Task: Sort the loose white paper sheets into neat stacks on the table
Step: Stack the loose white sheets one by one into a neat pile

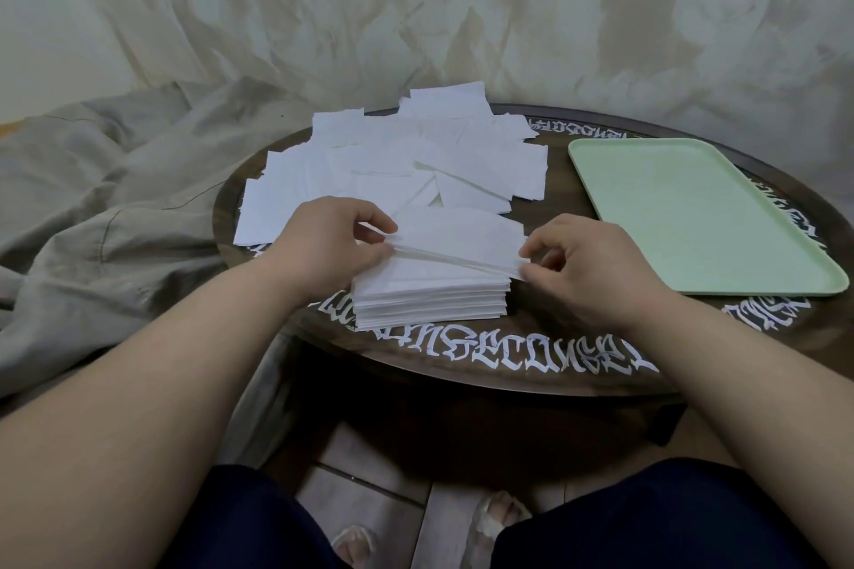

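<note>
A neat stack of white paper sheets [430, 300] sits near the front edge of the round dark table [531, 337]. A few sheets [457, 233] are held just above the stack, tilted up at the back. My left hand [330, 238] pinches their left end and my right hand [587, 266] pinches their right end. Behind them, a spread pile of loose white sheets [397, 157] covers the back left of the table, overlapping at many angles.
A pale green tray [702, 217] lies on the right side of the table, with nothing on it. White lettering rings the table's rim. Crumpled grey cloth [106, 208] lies to the left and a draped cloth hangs behind. My knees and slippered feet are below the table.
</note>
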`<state>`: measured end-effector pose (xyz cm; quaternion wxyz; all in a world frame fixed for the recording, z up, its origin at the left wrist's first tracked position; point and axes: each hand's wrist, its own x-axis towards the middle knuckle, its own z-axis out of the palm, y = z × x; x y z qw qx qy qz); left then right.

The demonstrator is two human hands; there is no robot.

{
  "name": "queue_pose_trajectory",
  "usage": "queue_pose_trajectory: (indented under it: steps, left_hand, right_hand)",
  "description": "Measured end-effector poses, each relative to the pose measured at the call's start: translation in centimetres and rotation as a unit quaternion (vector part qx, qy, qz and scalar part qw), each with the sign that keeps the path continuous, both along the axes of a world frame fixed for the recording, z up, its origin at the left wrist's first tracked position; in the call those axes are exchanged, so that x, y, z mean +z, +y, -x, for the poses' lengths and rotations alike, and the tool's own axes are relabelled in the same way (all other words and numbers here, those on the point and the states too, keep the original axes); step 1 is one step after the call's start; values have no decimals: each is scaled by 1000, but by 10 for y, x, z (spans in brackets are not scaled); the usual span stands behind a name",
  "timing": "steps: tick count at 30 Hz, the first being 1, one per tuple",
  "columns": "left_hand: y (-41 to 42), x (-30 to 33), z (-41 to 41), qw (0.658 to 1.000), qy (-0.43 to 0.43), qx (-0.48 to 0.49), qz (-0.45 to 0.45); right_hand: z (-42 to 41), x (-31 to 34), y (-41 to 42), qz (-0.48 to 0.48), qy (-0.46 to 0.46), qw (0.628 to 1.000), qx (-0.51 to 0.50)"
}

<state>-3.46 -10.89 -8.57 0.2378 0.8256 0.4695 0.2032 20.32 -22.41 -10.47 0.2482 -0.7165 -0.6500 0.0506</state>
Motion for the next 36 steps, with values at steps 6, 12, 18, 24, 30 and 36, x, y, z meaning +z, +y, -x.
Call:
queue_pose_trajectory:
  steps: [6,12,18,24,30,36]
  left_hand:
    - [1,1,-3,999,8,17,-36]
    - [4,-1,-2,998,3,25,-54]
    - [3,-2,0,999,1,8,-36]
    - [3,-3,-2,999,5,-4,-36]
    - [4,-4,-1,999,18,-1,-34]
    - [4,-4,0,1000,13,-6,-25]
  right_hand:
    - [-1,-1,2,-13,-7,1000,14]
    - [2,-1,5,-16,-41,999,21]
    - [1,-1,3,-3,-32,999,27]
    - [2,0,4,-1,-43,999,29]
    - [1,-2,4,9,-41,999,30]
    - [-1,-4,4,-4,-40,998,37]
